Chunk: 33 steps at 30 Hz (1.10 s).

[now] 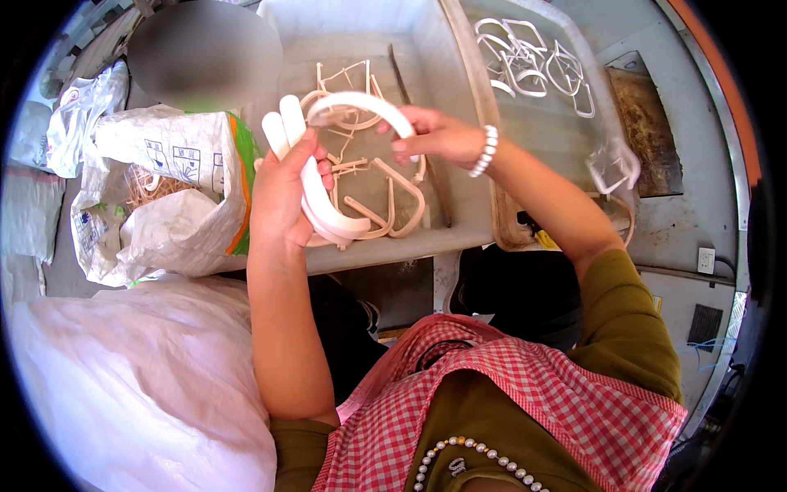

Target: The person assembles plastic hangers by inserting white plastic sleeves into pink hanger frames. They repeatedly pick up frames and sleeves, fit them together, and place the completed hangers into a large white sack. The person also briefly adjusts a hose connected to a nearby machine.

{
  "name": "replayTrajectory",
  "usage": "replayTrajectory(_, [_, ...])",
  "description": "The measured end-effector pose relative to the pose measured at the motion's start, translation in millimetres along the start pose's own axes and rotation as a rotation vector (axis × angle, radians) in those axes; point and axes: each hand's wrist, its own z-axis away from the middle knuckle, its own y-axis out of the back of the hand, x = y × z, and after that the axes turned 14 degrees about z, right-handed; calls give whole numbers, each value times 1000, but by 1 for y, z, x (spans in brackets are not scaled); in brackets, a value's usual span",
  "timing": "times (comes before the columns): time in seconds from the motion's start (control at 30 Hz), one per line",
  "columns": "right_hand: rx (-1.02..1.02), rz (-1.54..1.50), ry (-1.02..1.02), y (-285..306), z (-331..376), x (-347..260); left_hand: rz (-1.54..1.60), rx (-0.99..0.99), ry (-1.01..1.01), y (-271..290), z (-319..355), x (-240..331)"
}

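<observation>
My left hand (279, 193) is closed around a small stack of white curved plastic pieces (316, 197), shaped like handles, with rounded ends rising above the thumb. In my right hand (438, 139), thumb and fingers pinch one end of another white curved plastic piece (361, 98). This piece arches over toward the left hand; its far end is close to the stack, and I cannot tell whether they touch. Below both hands, several similar cream pieces (418, 201) with thin connecting strips lie in a grey plastic tub (467, 164).
A second, translucent tub (557, 148) on the right holds several white looped pieces (520, 61). To the left stands an open woven sack (172, 238) with thin scraps inside. A large white bag (139, 377) bulges at the lower left. A stained board (643, 131) lies beyond the right tub.
</observation>
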Motion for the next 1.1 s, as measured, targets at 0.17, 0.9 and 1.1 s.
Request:
replayTrajectory(0.17, [-19,146,128,-9,61,-46,100,45,60,5,-5,-7])
replayTrajectory(0.9, [378,1114,88,55,33,51,93,-470,299,-6,32,-4])
replayTrajectory(1.1, [374,1151,244,68,-38,16,-253,-724,554,-13,49,-4])
